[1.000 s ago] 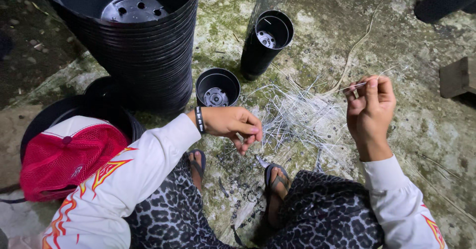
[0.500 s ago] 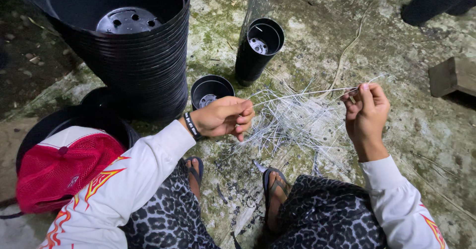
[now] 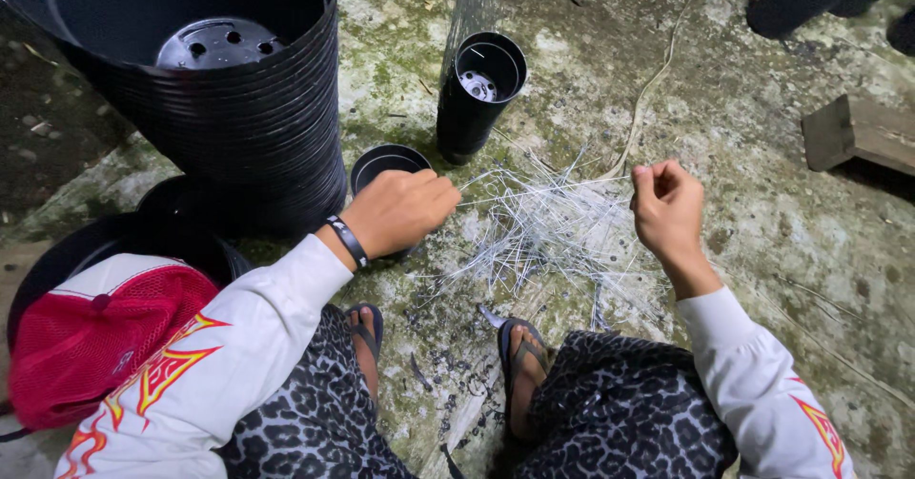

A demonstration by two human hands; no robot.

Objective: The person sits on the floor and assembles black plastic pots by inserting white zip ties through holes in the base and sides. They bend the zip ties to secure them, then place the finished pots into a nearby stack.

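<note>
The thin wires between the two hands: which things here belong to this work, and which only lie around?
In the work:
left hand
right hand
pile of thin wires
small black pot
tall stack of small pots

Lying about:
wooden block
red mesh cap
large pot stack

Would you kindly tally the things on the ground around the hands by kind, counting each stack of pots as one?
Black pot stacks: 3, the big stack, the slim stack and the low one by the left hand
Wire heaps: 1, beside the right hand
Wooden blocks: 1
Red caps: 1
Total: 6
</note>
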